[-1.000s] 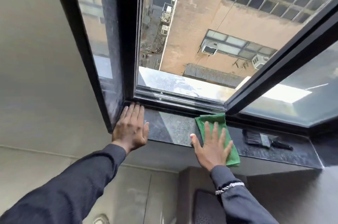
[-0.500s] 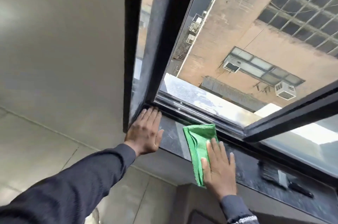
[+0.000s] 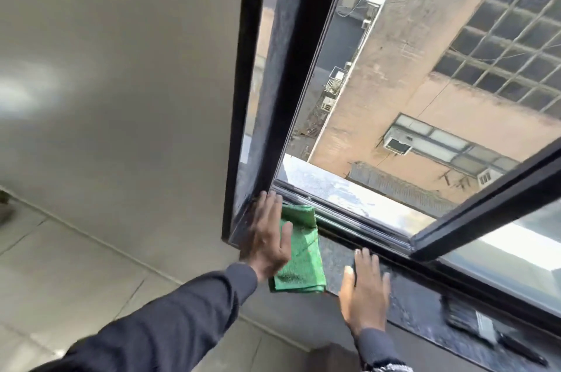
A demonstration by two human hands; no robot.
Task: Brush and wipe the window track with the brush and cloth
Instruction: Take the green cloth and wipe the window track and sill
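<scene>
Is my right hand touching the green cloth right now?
Apart. The head view shows bare dark sill between the right hand and the green cloth; only the left hand overlaps it.

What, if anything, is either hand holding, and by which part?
Nothing is gripped. The left hand lies flat over the left edge of the green cloth; the right hand lies flat on the dark sill. The brush lies untouched.
</scene>
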